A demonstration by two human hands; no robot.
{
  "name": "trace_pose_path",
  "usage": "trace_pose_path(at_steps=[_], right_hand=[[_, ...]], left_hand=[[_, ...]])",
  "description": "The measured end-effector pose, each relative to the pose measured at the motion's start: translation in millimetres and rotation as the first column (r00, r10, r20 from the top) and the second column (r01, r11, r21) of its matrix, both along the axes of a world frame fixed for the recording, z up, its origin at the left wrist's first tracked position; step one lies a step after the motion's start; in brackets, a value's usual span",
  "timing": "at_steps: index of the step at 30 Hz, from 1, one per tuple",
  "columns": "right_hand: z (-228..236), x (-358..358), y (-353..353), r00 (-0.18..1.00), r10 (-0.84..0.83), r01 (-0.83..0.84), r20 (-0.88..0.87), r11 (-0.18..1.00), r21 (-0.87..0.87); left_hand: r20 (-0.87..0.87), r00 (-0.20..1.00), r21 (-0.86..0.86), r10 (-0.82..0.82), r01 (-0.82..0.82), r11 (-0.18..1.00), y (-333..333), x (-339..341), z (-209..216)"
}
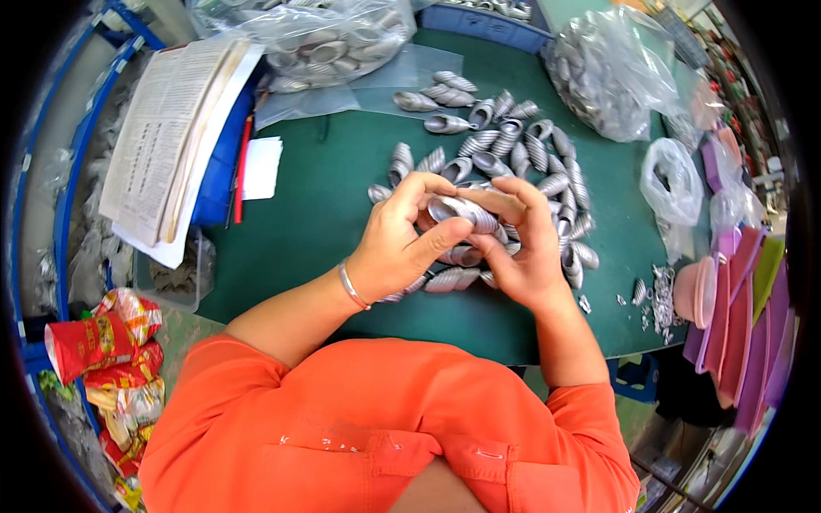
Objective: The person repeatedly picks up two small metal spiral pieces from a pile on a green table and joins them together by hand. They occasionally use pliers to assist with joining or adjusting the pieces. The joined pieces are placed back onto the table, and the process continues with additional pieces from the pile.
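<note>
Between my two hands I hold a silver-grey ribbed shell-shaped piece (466,214) with a hollow oval opening. My left hand (409,227) grips its left end between thumb and fingers. From the other side, my right hand (523,244) pinches it, thumb below and fingers above. Around and beneath my hands lie several similar ribbed grey pieces (506,137), loosely heaped on the green table (316,175). Some show their open ends, others their ridged backs. Part of the heap is hidden by my hands.
Clear plastic bags of grey pieces (329,51) (599,77) stand at the back, near a blue bin (487,26). Papers (167,128) and a red pen (243,171) lie left. Small scraps (663,299) and pink and purple bins (735,325) are at right.
</note>
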State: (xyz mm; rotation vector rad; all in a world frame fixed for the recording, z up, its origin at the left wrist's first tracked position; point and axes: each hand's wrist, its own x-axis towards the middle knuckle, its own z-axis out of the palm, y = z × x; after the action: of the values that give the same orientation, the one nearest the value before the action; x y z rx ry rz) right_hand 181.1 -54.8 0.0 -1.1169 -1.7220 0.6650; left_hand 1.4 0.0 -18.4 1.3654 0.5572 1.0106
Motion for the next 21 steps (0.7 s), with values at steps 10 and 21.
trace_pose_path(at_steps=[10, 21], right_hand=[[-8.9, -0.7, -0.1, 0.986, -0.086, 0.073, 0.143, 0.993, 0.096], [-6.8, -13.9, -7.6, 0.949, -0.111, 0.046, 0.295, 0.975, 0.219]], left_hand=[[0.015, 0.999, 0.052, -0.042, 0.041, 0.998, -2.1, -2.3, 1.4], [-0.296, 0.955, 0.265, -0.023, 0.106, 0.958, -5.2, -2.8, 7.7]])
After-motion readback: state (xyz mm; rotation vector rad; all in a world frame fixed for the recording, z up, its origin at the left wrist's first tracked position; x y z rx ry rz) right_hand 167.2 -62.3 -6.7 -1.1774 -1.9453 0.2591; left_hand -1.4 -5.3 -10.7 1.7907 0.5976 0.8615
